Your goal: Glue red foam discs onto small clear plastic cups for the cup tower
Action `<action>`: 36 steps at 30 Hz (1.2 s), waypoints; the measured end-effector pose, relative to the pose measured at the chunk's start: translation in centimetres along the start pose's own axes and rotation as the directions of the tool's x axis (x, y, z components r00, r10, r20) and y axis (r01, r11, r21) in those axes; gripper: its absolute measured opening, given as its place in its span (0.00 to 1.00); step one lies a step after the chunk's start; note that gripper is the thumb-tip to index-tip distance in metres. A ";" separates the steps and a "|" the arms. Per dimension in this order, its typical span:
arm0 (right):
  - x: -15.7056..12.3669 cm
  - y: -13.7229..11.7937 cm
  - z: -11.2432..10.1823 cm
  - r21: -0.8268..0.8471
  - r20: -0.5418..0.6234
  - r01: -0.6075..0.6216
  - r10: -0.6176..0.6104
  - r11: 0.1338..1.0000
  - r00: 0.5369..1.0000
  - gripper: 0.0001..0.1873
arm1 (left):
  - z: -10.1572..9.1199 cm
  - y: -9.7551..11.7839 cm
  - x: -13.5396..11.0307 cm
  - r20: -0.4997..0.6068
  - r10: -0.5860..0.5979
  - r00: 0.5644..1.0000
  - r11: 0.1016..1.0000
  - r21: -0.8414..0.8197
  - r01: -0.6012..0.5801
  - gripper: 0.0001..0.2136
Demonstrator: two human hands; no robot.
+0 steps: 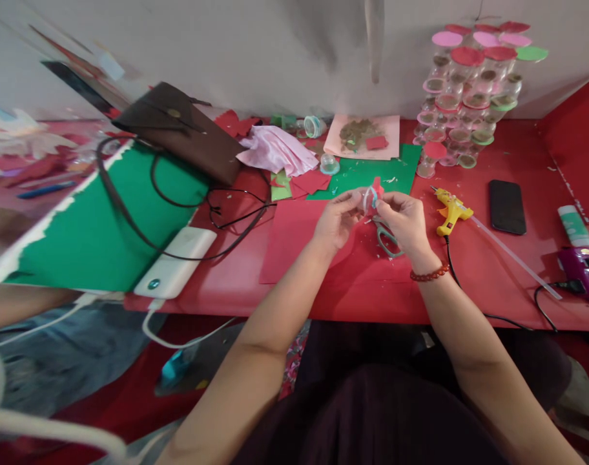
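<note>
My left hand (340,216) and my right hand (405,218) meet above the red sheet. Between their fingertips is a small round plastic cup (369,197) with a pale blue and white rim, partly hidden by the fingers. A piece of red paper (378,184) sticks up against it. Both hands are closed in a pinch. Under the right hand lie scissors (390,242) with grey-green handles, their blades mostly covered. The red sheet (294,232) lies flat on the table. Another small clear cup (329,165) stands just behind the hands.
Right of my hands lie a yellow glue gun (452,212), a glue stick (515,255) and a phone (506,206). A stacked cup structure (464,97) stands behind. Leftward are a power bank (175,261), glasses (239,206), a brown bag (183,129) and a green board (91,226).
</note>
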State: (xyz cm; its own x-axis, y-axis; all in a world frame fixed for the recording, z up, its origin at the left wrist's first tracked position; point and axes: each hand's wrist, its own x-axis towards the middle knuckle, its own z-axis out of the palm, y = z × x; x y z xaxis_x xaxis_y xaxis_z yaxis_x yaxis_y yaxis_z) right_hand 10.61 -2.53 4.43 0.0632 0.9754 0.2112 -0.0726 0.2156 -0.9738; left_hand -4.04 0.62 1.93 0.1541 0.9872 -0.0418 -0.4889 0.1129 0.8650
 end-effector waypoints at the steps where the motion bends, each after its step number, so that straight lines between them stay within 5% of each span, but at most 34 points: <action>1: 0.1 0.0 0.0 -0.009 -0.029 0.007 -0.007 1.000 1.000 0.06 | 0.0 0.1 0.0 -0.003 -0.019 1.000 1.000 -0.004 0.019 0.07; 19: 0.8 0.2 -0.8 0.045 -0.173 -0.009 0.017 0.999 0.985 0.04 | -1.6 1.4 0.7 -0.087 -0.190 0.978 0.971 -0.165 0.174 0.10; 36: 1.1 1.3 -1.1 0.098 -0.209 -0.154 0.171 0.983 0.963 0.06 | -1.8 2.2 0.6 -0.087 -0.106 0.991 0.974 -0.208 0.086 0.12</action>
State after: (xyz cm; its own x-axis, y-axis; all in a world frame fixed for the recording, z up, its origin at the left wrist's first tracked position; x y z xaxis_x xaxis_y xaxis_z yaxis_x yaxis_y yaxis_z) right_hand 11.69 -1.20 3.36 0.2565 0.9664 0.0190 -0.1788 0.0667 -0.9816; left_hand -6.53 1.70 2.89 0.1295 0.9757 -0.1768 -0.6417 0.2184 0.7353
